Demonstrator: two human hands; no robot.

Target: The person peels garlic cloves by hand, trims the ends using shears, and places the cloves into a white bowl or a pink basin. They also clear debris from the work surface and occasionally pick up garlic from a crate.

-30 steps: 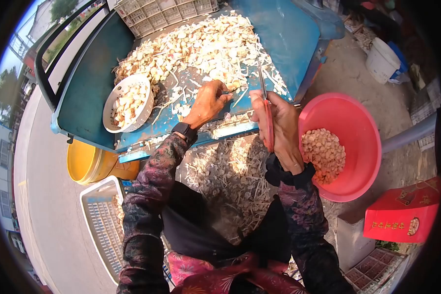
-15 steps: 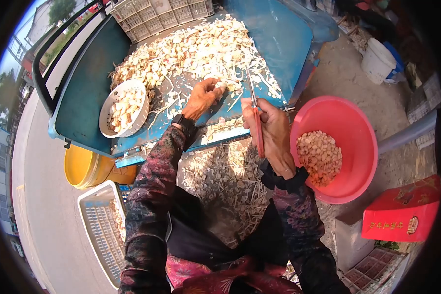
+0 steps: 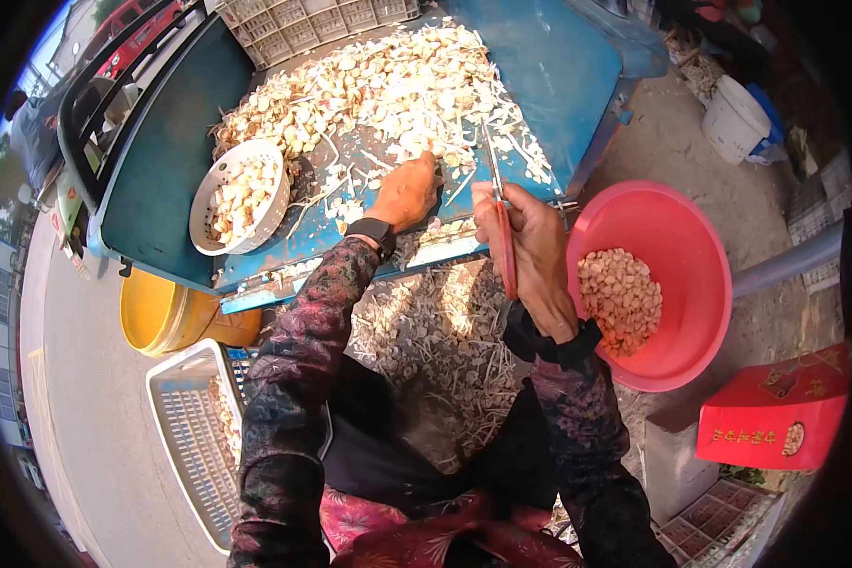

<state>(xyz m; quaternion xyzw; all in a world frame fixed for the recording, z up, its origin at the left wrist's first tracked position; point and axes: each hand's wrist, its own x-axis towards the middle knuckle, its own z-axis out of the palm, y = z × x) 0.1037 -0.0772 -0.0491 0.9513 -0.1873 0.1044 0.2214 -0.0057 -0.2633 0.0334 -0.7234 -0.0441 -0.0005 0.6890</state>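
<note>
A heap of small pale pieces [image 3: 388,80], mixed with thin stalks, is spread over a blue metal truck bed [image 3: 540,57]. My left hand [image 3: 407,192] is closed at the near edge of the heap, knuckles up. Its fingertips are turned away, so what they hold is hidden. My right hand [image 3: 530,237] grips a pair of scissors [image 3: 506,248] by the red handles, with the blades pointing away from me over the bed. To the left of my left hand, a white perforated bowl [image 3: 279,204] holds more pale pieces.
On my right stands a red basin [image 3: 701,331] partly filled with tan pieces. A yellow bucket [image 3: 147,308] and a white plastic basket [image 3: 185,426] are at lower left. A crate [image 3: 322,24] sits behind the heap. Trimmings [image 3: 435,350] litter the ground; a red box [image 3: 776,417] lies right.
My left hand has turned knuckles up and shifted slightly right and nearer; the pale piece it pinched is out of sight. The scissors stay in my right hand. The view has shifted slightly.
</note>
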